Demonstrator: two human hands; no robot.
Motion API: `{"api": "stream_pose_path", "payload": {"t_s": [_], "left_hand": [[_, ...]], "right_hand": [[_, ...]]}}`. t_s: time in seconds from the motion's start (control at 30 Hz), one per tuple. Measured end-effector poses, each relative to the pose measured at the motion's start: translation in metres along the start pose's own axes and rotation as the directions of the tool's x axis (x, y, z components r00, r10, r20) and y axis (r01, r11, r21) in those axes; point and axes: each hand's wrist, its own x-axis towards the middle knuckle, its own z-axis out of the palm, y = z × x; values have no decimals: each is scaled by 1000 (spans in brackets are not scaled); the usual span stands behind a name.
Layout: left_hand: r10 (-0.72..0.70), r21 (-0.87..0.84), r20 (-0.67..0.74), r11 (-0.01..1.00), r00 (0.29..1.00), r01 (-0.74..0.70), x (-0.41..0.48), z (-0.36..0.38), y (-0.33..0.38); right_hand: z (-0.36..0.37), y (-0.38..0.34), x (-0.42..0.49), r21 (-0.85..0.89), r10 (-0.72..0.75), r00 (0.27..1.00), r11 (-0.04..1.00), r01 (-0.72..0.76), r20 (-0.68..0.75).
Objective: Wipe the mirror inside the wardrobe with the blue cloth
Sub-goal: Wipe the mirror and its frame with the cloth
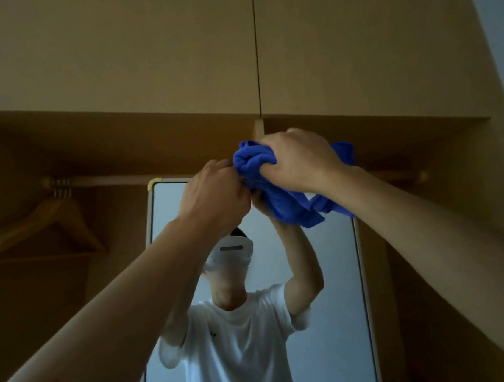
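A tall framed mirror [172, 217] stands inside the open wardrobe [115, 143], and my raised arms reflect in it. The blue cloth [280, 206] is bunched up near the mirror's top edge. My right hand [300, 160] grips the bunched cloth from above, fingers curled round it. My left hand [214, 194] is beside it on the left, fingers curled and pinching the cloth's left edge. A fold of cloth hangs below the right hand, hiding the mirror's top right part.
A wooden hanger [46, 225] hangs from the rail [100, 180] in the left compartment. Closed upper cabinet doors [167, 50] sit above the opening. A vertical divider [259, 131] meets the mirror's top. The right compartment [426, 203] is dark.
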Motion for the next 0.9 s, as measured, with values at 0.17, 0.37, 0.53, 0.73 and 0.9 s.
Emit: {"api": "stream_pose_path", "payload": {"t_s": [0.17,0.37,0.53,0.73,0.9], "left_hand": [[39,185,-70,982,997,-25,-11,-14,-33],[-105,120,-137,985,985,122,-25,-33,-68],[-165,-129,-174,981,971,144,-27,-41,-73],[-264,-354,-148,914,953,198,-29,-50,-84],[-352,-690,-91,697,931,196,-26,-57,-96]], "right_hand": [[-17,29,-6,-8,68,988,998,-68,137],[-18,45,-14,-148,201,971,972,-181,131],[-8,4,12,-84,120,981,991,-108,153],[2,-49,46,39,19,982,999,-26,189],[10,-97,75,154,-78,975,987,46,206]]}}
